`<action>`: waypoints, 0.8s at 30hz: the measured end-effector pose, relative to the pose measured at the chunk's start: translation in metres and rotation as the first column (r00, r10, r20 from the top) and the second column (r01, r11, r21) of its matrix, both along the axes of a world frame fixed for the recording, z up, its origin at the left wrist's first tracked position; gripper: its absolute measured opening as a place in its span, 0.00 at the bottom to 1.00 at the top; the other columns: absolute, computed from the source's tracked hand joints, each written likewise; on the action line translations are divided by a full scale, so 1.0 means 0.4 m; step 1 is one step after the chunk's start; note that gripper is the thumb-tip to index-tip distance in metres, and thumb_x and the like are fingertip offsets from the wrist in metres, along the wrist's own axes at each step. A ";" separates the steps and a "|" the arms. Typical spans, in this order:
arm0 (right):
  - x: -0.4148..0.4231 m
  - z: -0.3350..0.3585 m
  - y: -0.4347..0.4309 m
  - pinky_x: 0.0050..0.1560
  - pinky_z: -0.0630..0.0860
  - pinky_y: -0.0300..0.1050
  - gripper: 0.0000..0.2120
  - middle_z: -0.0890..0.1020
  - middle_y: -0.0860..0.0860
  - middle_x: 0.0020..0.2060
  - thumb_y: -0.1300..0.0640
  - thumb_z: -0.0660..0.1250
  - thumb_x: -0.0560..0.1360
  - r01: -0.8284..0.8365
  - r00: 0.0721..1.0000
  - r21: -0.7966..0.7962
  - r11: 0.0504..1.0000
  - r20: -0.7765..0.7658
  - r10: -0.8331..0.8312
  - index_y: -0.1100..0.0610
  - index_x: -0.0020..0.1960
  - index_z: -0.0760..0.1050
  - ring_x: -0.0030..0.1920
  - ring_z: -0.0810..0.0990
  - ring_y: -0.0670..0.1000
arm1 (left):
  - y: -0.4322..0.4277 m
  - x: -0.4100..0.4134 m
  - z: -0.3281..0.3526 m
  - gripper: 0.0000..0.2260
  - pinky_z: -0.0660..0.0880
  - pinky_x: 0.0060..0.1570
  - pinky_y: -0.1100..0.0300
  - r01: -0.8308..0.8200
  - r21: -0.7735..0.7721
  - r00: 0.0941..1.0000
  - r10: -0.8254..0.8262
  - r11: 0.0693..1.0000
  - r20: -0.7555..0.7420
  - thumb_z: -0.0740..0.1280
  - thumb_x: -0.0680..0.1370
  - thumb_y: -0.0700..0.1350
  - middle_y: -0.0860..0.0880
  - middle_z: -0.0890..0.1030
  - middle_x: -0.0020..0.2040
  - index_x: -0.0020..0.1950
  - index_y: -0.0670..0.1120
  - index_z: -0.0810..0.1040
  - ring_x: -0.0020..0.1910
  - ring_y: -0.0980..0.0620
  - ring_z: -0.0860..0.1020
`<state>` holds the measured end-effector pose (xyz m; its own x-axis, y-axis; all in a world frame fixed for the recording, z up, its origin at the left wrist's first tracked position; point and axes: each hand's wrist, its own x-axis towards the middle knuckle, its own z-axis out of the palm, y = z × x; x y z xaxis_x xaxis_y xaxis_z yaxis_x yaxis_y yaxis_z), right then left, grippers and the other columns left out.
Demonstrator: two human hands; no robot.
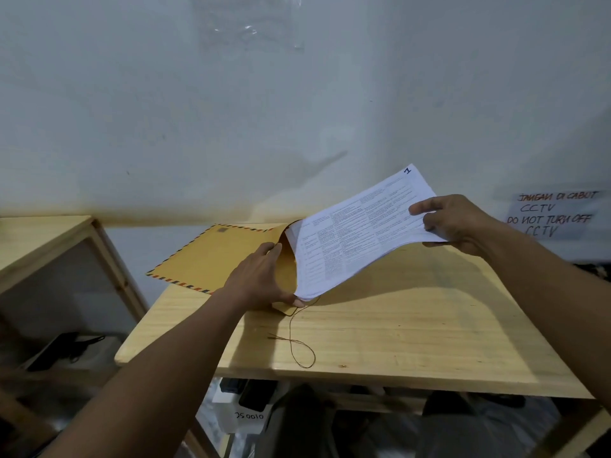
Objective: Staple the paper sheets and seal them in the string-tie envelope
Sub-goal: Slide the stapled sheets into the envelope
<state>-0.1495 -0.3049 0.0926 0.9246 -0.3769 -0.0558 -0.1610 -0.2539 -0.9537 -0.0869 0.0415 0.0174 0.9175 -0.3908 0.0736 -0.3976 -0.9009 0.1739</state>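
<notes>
Paper sheets (360, 233), pinched at their far end by right hand (453, 223), angle leftward into envelope (218, 256) mouth, apparently spread by left hand (261, 279).

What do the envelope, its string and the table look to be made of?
Envelope: matte brown kraft-type paper, with a striped printed border. String: thin brown thread or twine, lying in limp loops. Table: pale wood, its grain lines visible, probably lightly finished.
</notes>
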 end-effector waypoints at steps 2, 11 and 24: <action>-0.002 -0.006 0.012 0.25 0.80 0.41 0.17 0.76 0.60 0.55 0.75 0.60 0.75 -0.002 1.000 0.020 1.000 0.006 0.002 0.64 0.57 0.80 0.41 0.80 0.56 | -0.001 0.001 0.005 0.66 0.71 0.69 0.47 0.014 0.002 1.000 -0.014 1.000 -0.019 0.77 0.55 0.73 0.49 0.57 0.81 0.82 0.45 0.53 0.77 0.45 0.65; 0.001 -0.036 0.051 0.48 0.84 0.56 0.16 0.78 0.60 0.57 0.73 0.62 0.75 -0.002 1.000 -0.009 1.000 0.031 0.002 0.61 0.57 0.81 0.47 0.81 0.59 | -0.021 -0.007 0.028 0.64 0.73 0.64 0.49 0.049 -0.056 0.999 -0.050 0.997 -0.007 0.78 0.54 0.73 0.48 0.64 0.77 0.81 0.48 0.55 0.72 0.44 0.68; 0.035 -0.121 0.279 0.55 0.81 0.54 0.20 0.75 0.54 0.66 0.62 0.63 0.80 -0.308 0.949 0.062 0.949 -0.043 0.311 0.55 0.71 0.71 0.59 0.79 0.56 | -0.064 -0.031 0.040 0.61 0.73 0.65 0.50 0.103 -0.068 0.995 -0.102 0.992 0.007 0.79 0.58 0.70 0.48 0.63 0.78 0.81 0.46 0.55 0.72 0.46 0.68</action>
